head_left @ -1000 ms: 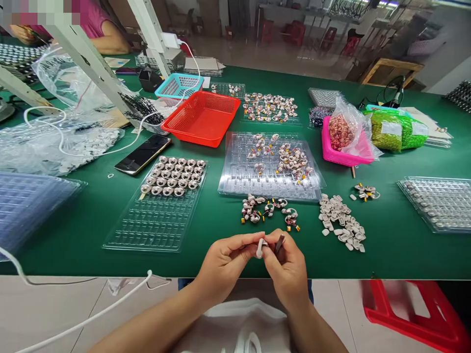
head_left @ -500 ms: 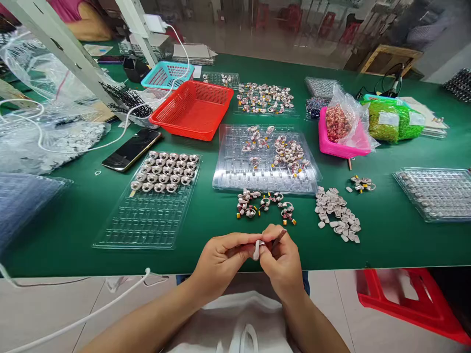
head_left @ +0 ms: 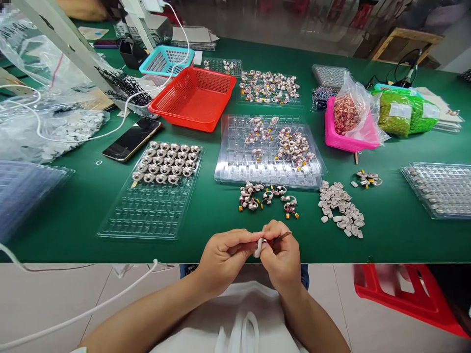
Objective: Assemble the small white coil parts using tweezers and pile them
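My left hand (head_left: 228,262) pinches a small off-white curved earbud part (head_left: 258,247) between thumb and fingertips, just over the table's front edge. My right hand (head_left: 282,260) is closed on a thin dark brown tool (head_left: 283,236), which sticks out past the index finger; its tip is hidden. The right fingertips also touch the earbud part. Beyond my hands lie loose earbud assemblies (head_left: 250,196) with orange tabs and a pile of small beige covers (head_left: 340,208). More assemblies rest on a stack of clear trays (head_left: 235,166).
On the left, a clear tray (head_left: 143,211) holds rows of shiny shells beside a phone (head_left: 131,139). Behind are a red basket (head_left: 195,100), a blue basket (head_left: 167,60) and a white post (head_left: 69,54). Right: a pink basket (head_left: 351,142), green bags (head_left: 408,113) and filled trays (head_left: 445,191).
The view has tilted slightly downward. The brown tool now lies flatter in my right hand. Both hands stay together around the earbud part.
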A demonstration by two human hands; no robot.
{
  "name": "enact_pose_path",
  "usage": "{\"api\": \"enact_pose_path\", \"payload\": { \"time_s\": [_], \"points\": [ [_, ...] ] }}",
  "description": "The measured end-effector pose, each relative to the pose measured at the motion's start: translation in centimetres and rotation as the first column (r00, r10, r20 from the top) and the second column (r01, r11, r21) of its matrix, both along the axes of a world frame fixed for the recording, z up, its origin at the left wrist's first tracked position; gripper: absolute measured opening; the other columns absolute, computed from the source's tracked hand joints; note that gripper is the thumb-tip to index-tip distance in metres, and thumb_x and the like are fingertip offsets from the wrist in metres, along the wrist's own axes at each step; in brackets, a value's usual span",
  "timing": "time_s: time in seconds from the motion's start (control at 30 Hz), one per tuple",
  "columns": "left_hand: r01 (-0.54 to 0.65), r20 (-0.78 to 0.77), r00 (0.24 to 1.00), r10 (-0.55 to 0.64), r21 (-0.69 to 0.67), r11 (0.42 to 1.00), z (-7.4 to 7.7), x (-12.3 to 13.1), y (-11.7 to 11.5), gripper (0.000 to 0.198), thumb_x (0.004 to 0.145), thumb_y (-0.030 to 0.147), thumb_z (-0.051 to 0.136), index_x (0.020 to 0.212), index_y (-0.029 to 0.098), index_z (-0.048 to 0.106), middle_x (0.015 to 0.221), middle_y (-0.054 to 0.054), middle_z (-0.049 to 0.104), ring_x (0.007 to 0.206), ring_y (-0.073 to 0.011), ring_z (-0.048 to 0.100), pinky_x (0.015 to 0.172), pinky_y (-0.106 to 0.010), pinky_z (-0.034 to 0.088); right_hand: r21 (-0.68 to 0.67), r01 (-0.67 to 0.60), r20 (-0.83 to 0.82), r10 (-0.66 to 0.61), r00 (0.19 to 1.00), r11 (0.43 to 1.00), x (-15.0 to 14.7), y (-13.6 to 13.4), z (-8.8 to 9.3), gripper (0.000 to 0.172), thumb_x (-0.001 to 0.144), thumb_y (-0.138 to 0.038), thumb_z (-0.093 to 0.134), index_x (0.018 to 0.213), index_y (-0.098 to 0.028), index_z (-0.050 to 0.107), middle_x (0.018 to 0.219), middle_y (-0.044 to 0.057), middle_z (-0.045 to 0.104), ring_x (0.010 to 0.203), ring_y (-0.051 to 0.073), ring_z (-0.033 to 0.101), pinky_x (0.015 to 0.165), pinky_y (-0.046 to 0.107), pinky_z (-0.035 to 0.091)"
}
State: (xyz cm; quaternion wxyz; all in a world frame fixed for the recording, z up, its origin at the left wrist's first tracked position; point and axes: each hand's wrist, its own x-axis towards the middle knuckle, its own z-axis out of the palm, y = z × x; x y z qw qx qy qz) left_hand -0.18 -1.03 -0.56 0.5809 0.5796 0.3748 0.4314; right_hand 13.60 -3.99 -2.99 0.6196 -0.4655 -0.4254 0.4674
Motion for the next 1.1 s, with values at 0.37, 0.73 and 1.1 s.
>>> {"api": "enact_pose_path", "payload": {
  "time_s": [0.37, 0.73, 1.1],
  "points": [
    [0.07, 0.026, 0.996, -0.083, 0.323, 0.944, 0.1, -0.4, 0.7, 0.041, 0.088, -0.003, 0.059, 0.117, 0.021, 0.075, 0.082, -0.005, 0.077, 0.071, -0.0138, 0.067, 0.065, -0.024, 0.056, 0.008, -0.041, 0.183, 0.039, 0.982, 0.999, 1.1, -0.6, 1.0, 0.02, 0.086, -0.007, 0.056, 0.092, -0.026, 0.058, 0.074, -0.005, 0.05, 0.06, 0.011, 0.05, 0.053, 0.022, 0.041],
    [0.057, -0.131, 0.988, 0.078, 0.792, 0.608, 0.4, -0.4, 1.7, 0.046, 0.084, -0.006, 0.063, 0.127, 0.007, 0.062, 0.096, -0.014, 0.078, 0.089, -0.0197, 0.07, 0.078, -0.033, 0.062, -0.002, -0.085, 0.303, 0.081, 0.95, 0.996, 3.1, -1.4, 1.2, 0.027, 0.095, -0.016, 0.059, 0.118, -0.03, 0.062, 0.09, 0.001, 0.063, 0.073, 0.013, 0.06, 0.063, 0.023, 0.051],
    [0.132, -0.208, 0.971, 0.118, 0.878, 0.46, 0.1, 0.0, 2.0, 0.048, 0.094, 0.004, 0.056, 0.142, 0.004, 0.049, 0.102, -0.016, 0.079, 0.097, -0.0215, 0.075, 0.086, -0.036, 0.066, 0.121, 0.01, 0.454, -0.065, 0.889, 0.993, 3.3, -2.0, 1.4, 0.013, 0.09, -0.014, 0.065, 0.094, -0.025, 0.061, 0.08, -0.001, 0.056, 0.069, 0.013, 0.051, 0.058, 0.024, 0.044]
  ]
}}
